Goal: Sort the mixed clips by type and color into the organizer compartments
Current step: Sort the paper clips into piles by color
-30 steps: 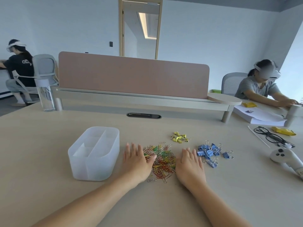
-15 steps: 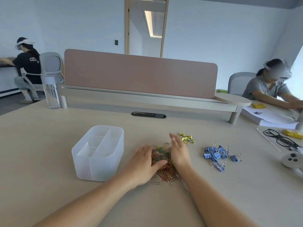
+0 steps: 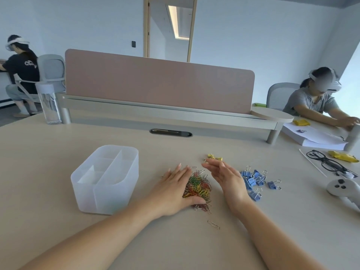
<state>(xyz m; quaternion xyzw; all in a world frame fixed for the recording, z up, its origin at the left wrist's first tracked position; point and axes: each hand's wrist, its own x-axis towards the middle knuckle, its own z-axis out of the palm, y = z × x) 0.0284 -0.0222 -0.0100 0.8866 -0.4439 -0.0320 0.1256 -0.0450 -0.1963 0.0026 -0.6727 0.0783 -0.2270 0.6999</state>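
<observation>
**Two hands around a heap of paper clips**

From the head camera, a heap of colored paper clips (image 3: 198, 187) lies on the table (image 3: 58, 152), between the two hands. The left hand (image 3: 173, 190) lies flat on the table with its fingers straight. It presses against the left side of the heap, and its thumb runs along the near edge. It holds nothing. The right hand (image 3: 228, 180) is just to the right of the heap, turned on its side with the palm facing left. Its fingers are loose and a little bent, and nothing is in them.

One lone paper clip (image 3: 213, 224) lies nearer the person, apart from the heap. The white organizer (image 3: 93, 199) stands to the left of the left hand. The yellow binder clips (image 3: 214, 157) lie just past the right fingertips. The blue binder clips (image 3: 253, 179) lie right of the right hand. Far right are black glasses (image 3: 327, 162) and a white controller (image 3: 342, 189).
</observation>
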